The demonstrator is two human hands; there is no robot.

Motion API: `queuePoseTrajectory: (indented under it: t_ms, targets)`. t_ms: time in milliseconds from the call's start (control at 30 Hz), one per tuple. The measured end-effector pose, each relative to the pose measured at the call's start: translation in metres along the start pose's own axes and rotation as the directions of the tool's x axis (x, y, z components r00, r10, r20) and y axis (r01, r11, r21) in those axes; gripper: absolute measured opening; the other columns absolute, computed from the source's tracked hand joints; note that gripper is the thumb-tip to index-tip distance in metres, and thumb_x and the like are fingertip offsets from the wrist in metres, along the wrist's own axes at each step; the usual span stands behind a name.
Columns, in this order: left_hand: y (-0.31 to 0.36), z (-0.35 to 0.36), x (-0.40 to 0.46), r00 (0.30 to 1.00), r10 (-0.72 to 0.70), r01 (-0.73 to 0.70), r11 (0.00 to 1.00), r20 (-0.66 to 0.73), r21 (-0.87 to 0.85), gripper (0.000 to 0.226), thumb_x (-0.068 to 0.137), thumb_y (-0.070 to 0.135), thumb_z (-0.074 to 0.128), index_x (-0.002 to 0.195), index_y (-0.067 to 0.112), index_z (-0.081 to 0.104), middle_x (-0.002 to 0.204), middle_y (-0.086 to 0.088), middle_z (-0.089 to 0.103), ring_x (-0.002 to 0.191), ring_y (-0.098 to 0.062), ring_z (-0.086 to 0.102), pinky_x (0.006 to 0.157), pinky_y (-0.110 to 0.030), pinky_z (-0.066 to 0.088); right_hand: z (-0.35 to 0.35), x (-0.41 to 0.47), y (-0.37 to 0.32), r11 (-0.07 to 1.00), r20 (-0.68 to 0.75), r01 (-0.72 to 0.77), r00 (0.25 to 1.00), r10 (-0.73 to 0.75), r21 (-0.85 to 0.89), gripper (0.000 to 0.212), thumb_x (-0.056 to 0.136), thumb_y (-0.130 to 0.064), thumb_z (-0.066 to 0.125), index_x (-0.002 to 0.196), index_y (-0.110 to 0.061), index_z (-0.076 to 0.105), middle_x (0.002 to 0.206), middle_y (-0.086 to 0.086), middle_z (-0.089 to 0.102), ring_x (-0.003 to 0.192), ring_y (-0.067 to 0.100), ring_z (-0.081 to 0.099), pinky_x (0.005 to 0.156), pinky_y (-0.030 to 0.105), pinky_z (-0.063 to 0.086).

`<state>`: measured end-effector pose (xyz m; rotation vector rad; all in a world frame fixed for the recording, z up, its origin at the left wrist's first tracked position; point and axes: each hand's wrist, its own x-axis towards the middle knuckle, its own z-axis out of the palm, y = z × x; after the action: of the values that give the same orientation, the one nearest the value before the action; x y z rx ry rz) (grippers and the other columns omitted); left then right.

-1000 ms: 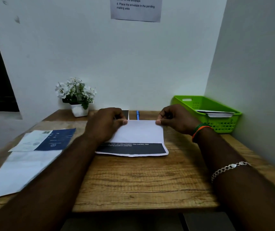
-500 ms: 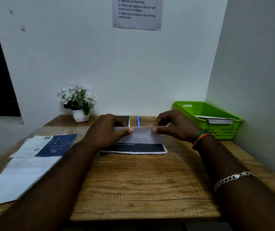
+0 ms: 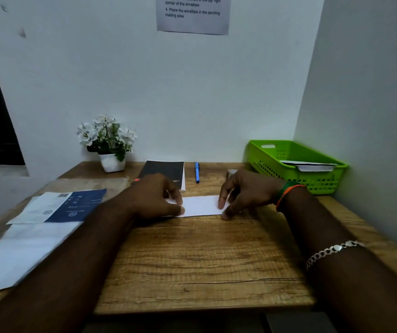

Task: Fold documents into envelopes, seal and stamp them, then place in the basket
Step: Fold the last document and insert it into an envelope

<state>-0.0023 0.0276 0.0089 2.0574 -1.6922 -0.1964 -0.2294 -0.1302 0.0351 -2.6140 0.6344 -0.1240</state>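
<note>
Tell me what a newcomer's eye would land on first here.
First, the two hands, left hand and right hand, pressing a folded white paper flat at the middle of the wooden desk. Next, the bright green basket in the far right corner, with envelopes in it, and the white potted flowers by the back wall.

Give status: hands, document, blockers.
Left hand and right hand both pressing folded document flat on table. Not yet in envelope. Basket far right, path clear.
</note>
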Motion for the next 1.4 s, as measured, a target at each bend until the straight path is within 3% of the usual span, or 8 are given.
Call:
queuePoseTrajectory:
  t_ms: [100,267,533,800,933,1133,1267,1400]
  targets:
    - [-0.004,0.003,0.002,1.0,-0.007,0.007,1.0,-0.004,-0.025,0.017,0.069,0.047,0.085,0.083,0.04,0.077,0.096,0.018,0.072,0.096,-0.001,0.065,0.09,-0.035,0.056,0.003,0.003,-0.003,0.999,-0.099,0.021,0.995,-0.018,0.036,0.024,0.073,-0.041,0.087,0.081,-0.02,0.079,0.082,-0.005,0.076,0.082,0.012,0.07,0.079,0.033,0.054]
    - [-0.002,0.013,0.007,1.0,-0.007,0.008,0.998,0.008,-0.055,0.032,0.063,0.046,0.076,0.092,0.047,0.065,0.1,0.024,0.065,0.091,0.01,0.059,0.069,-0.014,0.042,0.028,0.02,-0.013,0.998,-0.271,0.056,0.961,-0.054,-0.004,0.027,0.085,-0.046,0.075,0.101,-0.024,0.074,0.102,-0.012,0.071,0.091,0.005,0.063,0.074,0.011,0.045]
    - [0.005,0.018,0.009,0.998,0.017,-0.024,0.99,-0.055,-0.142,0.063,0.044,0.049,0.073,0.106,0.045,0.063,0.098,0.014,0.058,0.093,-0.005,0.059,0.076,-0.034,0.053,0.04,0.034,-0.014,1.0,-0.273,0.031,0.962,-0.031,-0.006,0.014,0.089,-0.033,0.071,0.098,-0.023,0.069,0.095,-0.005,0.069,0.089,0.012,0.063,0.082,0.033,0.051]
    - [0.032,0.018,0.012,0.856,0.198,-0.22,0.975,-0.478,0.009,0.016,0.092,0.05,0.065,0.091,0.034,0.066,0.086,0.02,0.067,0.087,-0.002,0.061,0.082,-0.039,0.045,0.016,0.02,-0.024,0.96,-0.501,0.274,0.839,-0.214,0.049,0.022,0.085,-0.044,0.075,0.083,-0.022,0.073,0.084,-0.008,0.074,0.082,0.002,0.068,0.076,0.025,0.052]
    - [0.029,0.007,0.009,0.878,0.174,-0.168,0.984,-0.447,0.052,0.022,0.086,0.06,0.058,0.083,0.038,0.063,0.08,0.024,0.065,0.088,-0.002,0.061,0.09,-0.052,0.047,0.012,0.019,-0.022,0.956,-0.49,0.285,0.844,-0.216,0.07,0.016,0.084,-0.035,0.08,0.082,-0.02,0.074,0.08,-0.009,0.074,0.076,-0.003,0.063,0.071,0.02,0.048]
    - [-0.004,-0.008,0.005,0.934,0.085,-0.117,0.991,-0.347,-0.072,0.014,0.09,0.041,0.073,0.083,0.029,0.072,0.081,0.017,0.071,0.081,0.003,0.062,0.073,-0.03,0.045,-0.004,0.009,-0.003,0.969,-0.439,0.226,0.884,-0.161,0.101,0.012,0.085,-0.021,0.079,0.081,-0.012,0.073,0.079,-0.003,0.073,0.074,0.003,0.061,0.071,0.026,0.048]
    - [-0.024,-0.016,0.002,0.914,-0.041,0.016,0.998,-0.404,-0.066,0.013,0.094,0.04,0.068,0.086,0.03,0.068,0.085,0.013,0.071,0.087,-0.01,0.065,0.095,-0.048,0.05,-0.011,0.002,0.011,0.968,-0.448,0.199,0.887,-0.111,0.153,0.011,0.085,-0.015,0.079,0.077,-0.012,0.072,0.068,-0.009,0.066,0.062,-0.003,0.054,0.06,0.017,0.041]
    - [-0.009,-0.01,0.003,0.88,0.018,-0.137,0.966,-0.475,-0.218,0.014,0.097,0.045,0.063,0.1,0.034,0.07,0.094,0.015,0.073,0.09,-0.005,0.067,0.091,-0.044,0.055,-0.007,0.006,0.004,0.957,-0.434,0.213,0.894,-0.109,0.198,0.011,0.086,-0.015,0.079,0.079,-0.008,0.073,0.068,-0.009,0.066,0.062,-0.004,0.054,0.059,0.013,0.041]
